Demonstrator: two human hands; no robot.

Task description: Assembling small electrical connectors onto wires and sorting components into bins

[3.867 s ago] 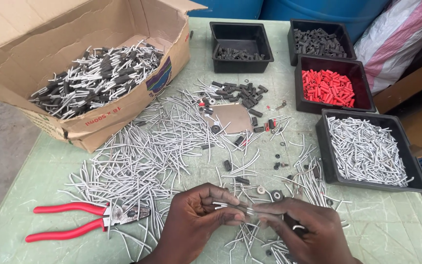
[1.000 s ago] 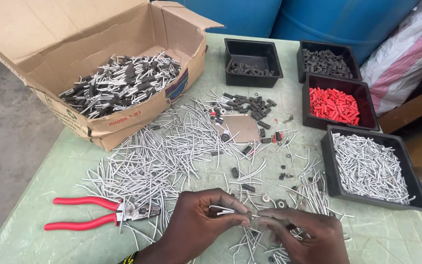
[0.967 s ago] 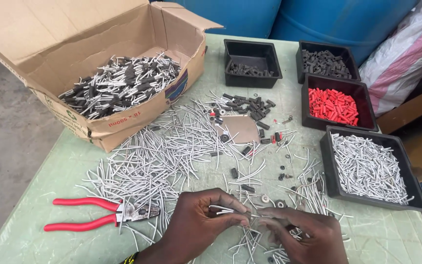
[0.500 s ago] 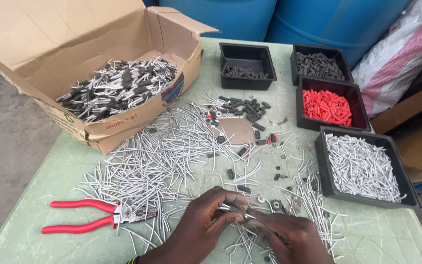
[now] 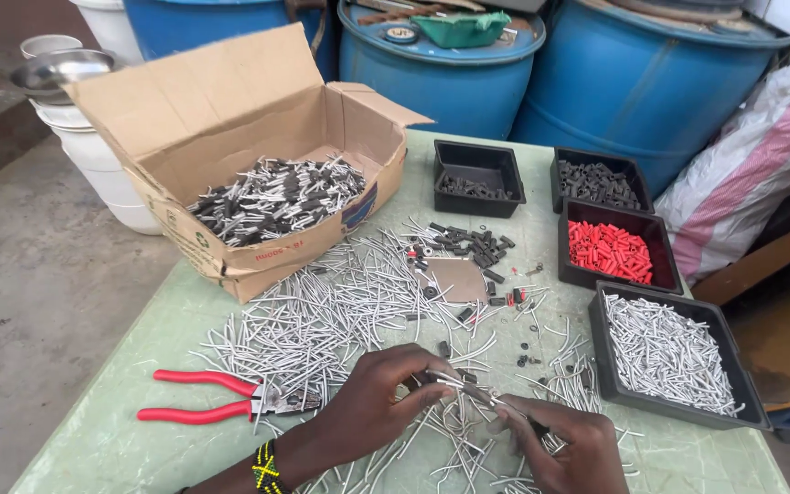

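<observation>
Left hand (image 5: 372,402) and right hand (image 5: 564,439), each grip pinched shut on one thin metal wire piece (image 5: 464,386), apparently pulling its sleeve off; next needs steady pull over the worktop (image 5: 121,439).

Red-handled pliers (image 5: 196,408), red pieces in a black tray (image 5: 616,253) — pale green table (image 5: 102,448), blue barrels (image 5: 450,64).

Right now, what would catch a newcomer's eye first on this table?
Probably the red plastic pieces in a black tray at the right, and the red-handled pliers lying at the lower left. Between them, the left hand and right hand pinch a thin metal piece over a sprawl of silver pins.
</observation>
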